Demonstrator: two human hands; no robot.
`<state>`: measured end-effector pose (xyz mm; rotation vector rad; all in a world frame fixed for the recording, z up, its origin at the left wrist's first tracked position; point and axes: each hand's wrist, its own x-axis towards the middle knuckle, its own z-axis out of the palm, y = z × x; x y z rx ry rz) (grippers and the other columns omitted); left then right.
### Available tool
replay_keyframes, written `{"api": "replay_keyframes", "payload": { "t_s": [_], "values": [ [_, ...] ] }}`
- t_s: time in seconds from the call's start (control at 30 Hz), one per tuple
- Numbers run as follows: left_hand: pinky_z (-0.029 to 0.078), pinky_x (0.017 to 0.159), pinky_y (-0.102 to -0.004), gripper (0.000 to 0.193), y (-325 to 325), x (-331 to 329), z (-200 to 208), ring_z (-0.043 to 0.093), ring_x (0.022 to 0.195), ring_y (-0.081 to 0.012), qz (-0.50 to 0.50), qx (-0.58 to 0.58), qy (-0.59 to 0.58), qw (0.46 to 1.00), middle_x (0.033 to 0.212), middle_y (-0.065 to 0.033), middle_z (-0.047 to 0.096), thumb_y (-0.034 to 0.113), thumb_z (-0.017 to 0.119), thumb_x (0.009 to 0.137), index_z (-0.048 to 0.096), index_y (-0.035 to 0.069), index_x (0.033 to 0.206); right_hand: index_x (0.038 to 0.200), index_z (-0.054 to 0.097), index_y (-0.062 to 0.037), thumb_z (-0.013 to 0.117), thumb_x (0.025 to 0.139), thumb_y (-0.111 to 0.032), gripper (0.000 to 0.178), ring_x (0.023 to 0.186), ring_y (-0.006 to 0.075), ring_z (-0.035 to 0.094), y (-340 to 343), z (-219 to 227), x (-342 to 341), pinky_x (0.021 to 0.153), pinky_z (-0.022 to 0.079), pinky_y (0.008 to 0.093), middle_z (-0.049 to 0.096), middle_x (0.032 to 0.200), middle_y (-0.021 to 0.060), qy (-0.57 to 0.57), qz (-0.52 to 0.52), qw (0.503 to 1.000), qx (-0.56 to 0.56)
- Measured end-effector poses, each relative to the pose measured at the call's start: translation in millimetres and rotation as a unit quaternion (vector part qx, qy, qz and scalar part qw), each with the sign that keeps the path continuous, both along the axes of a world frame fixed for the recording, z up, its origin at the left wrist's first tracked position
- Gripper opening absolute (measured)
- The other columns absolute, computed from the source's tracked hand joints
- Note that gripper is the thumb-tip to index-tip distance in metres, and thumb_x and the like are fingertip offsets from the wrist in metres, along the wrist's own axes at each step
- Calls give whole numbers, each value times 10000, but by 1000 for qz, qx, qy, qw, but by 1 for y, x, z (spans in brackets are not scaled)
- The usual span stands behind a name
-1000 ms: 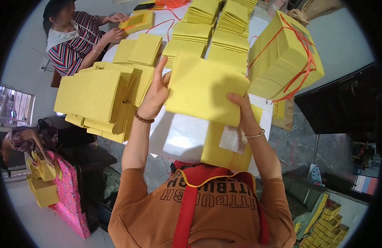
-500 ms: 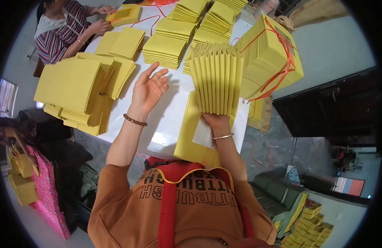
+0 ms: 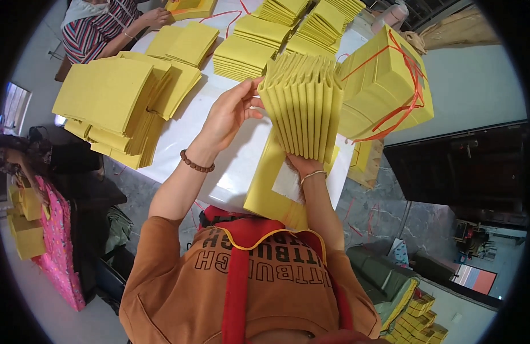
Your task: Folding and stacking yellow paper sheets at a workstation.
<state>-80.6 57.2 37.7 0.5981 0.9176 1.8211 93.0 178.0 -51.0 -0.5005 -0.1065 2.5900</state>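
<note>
A thick bundle of folded yellow paper pieces (image 3: 302,114), like flat paper bags, stands on edge in my right hand (image 3: 307,166). That hand grips it at its lower end, fingers partly hidden behind it. My left hand (image 3: 230,112) is at the bundle's upper left side, fingers apart and curved, the tips at or touching its edge. Under the bundle lies a flat yellow piece (image 3: 265,195) with a whitish patch (image 3: 286,183) near my right wrist. Several stacks of the same folded yellow pieces (image 3: 242,57) stand just beyond my hands.
A large heap of yellow folded pieces (image 3: 104,97) sits at the white table's (image 3: 219,183) left. At right stands a yellow block of boxes (image 3: 379,80) tied with red string (image 3: 417,86). A person in a striped top (image 3: 96,34) works at the far left.
My left hand has moved right and up to the side of the bundle. My right hand still holds the bundle. The whole view has shifted slightly.
</note>
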Motion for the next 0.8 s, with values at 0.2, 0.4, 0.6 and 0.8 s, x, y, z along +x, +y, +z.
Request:
{"api": "replay_keyframes", "payload": {
  "t_s": [0.2, 0.4, 0.6, 0.8],
  "values": [
    [463, 738, -251, 468, -5, 3, 13, 541, 904, -124, 0, -12, 78, 997, 1096, -64, 562, 313, 413, 956, 435, -25, 1279, 1171, 560, -103, 420, 893, -356, 401, 1104, 246, 545, 0, -18, -1, 945, 440, 378, 563, 1220, 66, 12, -29, 999, -36],
    [475, 759, -293, 412, 0, -9, -12, 575, 898, -184, 14, -11, -68, 998, 1109, -130, 574, 302, 385, 961, 435, 14, 1252, 1307, 438, -106, 355, 927, -333, 450, 1224, 246, 435, -1, -10, -1, 1043, 328, 381, 445, 1351, 73, -60, -44, 997, -34],
    [496, 735, -347, 337, -5, -32, -39, 605, 871, -224, 46, 10, -287, 957, 1082, -184, 592, 302, 369, 961, 462, 50, 1163, 1194, 549, -107, 416, 874, -419, 466, 1121, 231, 526, 6, -21, 3, 983, 398, 393, 547, 1243, 51, 105, 6, 984, -147],
    [472, 701, -286, 354, -15, -20, -15, 598, 825, -175, 3, 50, -128, 991, 1012, -111, 603, 291, 374, 961, 476, 33, 1181, 1140, 588, -120, 442, 827, -448, 476, 1074, 228, 553, -2, 3, -1, 950, 423, 406, 584, 1182, 43, 20, 0, 999, -37]
  ]
}}
